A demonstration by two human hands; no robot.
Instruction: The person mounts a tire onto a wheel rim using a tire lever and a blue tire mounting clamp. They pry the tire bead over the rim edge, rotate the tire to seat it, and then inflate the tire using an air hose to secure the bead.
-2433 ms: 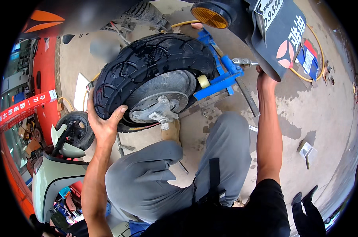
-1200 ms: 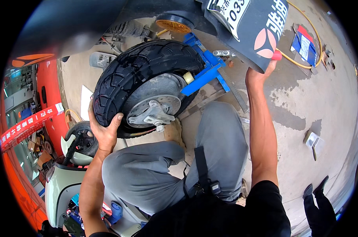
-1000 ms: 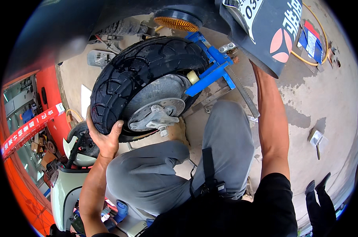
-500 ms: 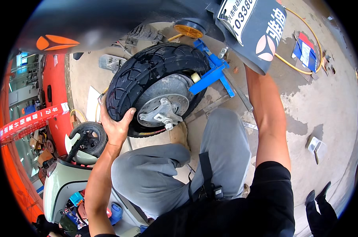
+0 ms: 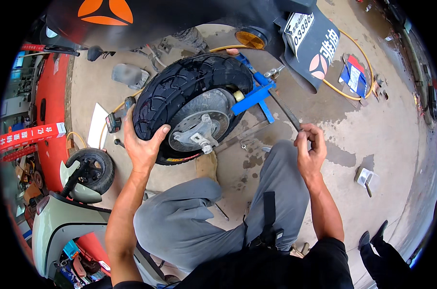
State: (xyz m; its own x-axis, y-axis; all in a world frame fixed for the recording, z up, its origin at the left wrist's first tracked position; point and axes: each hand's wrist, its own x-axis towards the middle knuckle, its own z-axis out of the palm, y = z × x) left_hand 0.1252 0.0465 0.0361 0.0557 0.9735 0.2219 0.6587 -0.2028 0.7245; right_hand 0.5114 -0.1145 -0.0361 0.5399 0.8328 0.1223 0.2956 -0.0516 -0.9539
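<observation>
A black scooter wheel with a knobbly tyre leans upright in front of my knees; its brake disc and a metal bracket face me. My left hand is wrapped round the tyre's left side, thumb on the sidewall and fingers over the tread. A blue metal stand sits at the wheel's right side, with a pale roller between them. From the stand a dark metal bar slants toward me. My right hand is closed, fingers curled and pinching the bar's near end.
The scooter's dark body and mudguard overhang the far side. A cordless tool and a white board lie left of the wheel. A pale green scooter stands near left. A yellow hose curves at far right. Another person's shoes show lower right.
My right hand has drawn back from behind the mudguard to the bar's near end. The left hand stays on the tyre. My view has shifted slightly.
</observation>
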